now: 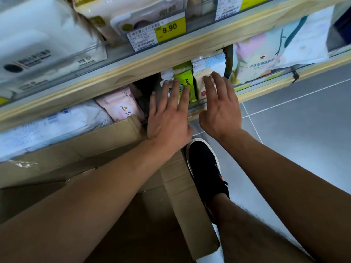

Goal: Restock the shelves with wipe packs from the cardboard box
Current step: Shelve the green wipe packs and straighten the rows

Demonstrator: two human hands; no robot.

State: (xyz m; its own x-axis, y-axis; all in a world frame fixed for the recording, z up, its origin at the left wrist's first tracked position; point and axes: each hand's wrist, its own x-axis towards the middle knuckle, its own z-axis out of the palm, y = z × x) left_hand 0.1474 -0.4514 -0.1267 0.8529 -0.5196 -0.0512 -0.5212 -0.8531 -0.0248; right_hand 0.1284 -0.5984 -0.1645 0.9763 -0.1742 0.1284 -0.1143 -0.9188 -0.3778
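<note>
My left hand [168,112] and my right hand [220,105] reach side by side into the lower wooden shelf [266,92], fingers spread flat, holding nothing. The left fingertips lie on a green wipe pack [187,80] that stands upright in a row. The right fingertips rest on a beige pack [202,88] beside it, with pale blue packs [209,62] behind. A pink wipe pack [121,107] lies to the left on the same shelf. The open cardboard box [114,141] sits on the floor under my arms; its inside looks dark.
The upper shelf edge [133,67] carries a yellow 9.90 price tag [170,29] and large white packs [43,44]. A big pastel pack [275,48] stands right of the row. My black shoe [206,168] is beside the box flap on grey floor tiles [303,130].
</note>
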